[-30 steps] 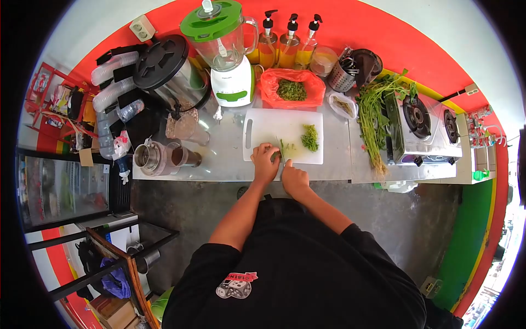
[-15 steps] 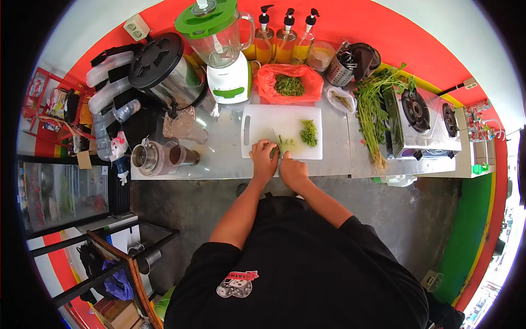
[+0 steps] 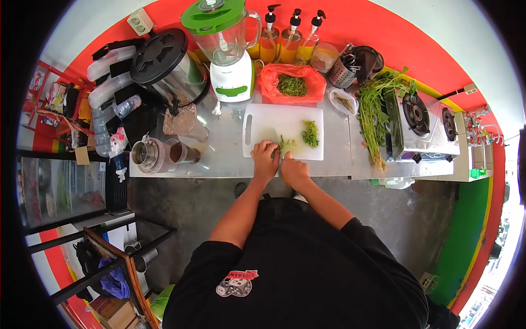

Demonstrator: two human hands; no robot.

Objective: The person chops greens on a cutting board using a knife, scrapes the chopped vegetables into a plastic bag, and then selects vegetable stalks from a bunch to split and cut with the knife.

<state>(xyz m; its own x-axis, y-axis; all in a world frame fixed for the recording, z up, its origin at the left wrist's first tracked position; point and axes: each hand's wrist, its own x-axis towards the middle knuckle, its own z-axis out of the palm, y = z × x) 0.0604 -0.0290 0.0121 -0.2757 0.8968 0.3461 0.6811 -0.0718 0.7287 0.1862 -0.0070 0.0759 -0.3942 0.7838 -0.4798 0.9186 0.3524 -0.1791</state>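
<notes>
A white cutting board [image 3: 268, 118] lies near the counter's front edge. On its lower part, the curled fingers of my left hand [image 3: 264, 158] press down; whatever is under them is hidden. My right hand [image 3: 295, 170] is closed around the handle of a knife [image 3: 277, 137], whose pale blade points away from me, close beside the left fingers. Small cut green pieces [image 3: 287, 142] lie just right of the blade. Farther right on the board sits a heap of chopped greens [image 3: 310, 134].
Behind the board stands a red plastic bag [image 3: 268, 82] holding chopped greens [image 3: 292, 85]. A blender [image 3: 231, 79] and pump bottles [image 3: 289, 44] line the back. Long-stemmed greens [image 3: 373, 120] lie beside a gas stove [image 3: 424, 123]. Jars and a pitcher [image 3: 148, 156] stand at left.
The view has shifted slightly. My hands stay at the same spot on the board, with the knife blade still beside the left fingers.
</notes>
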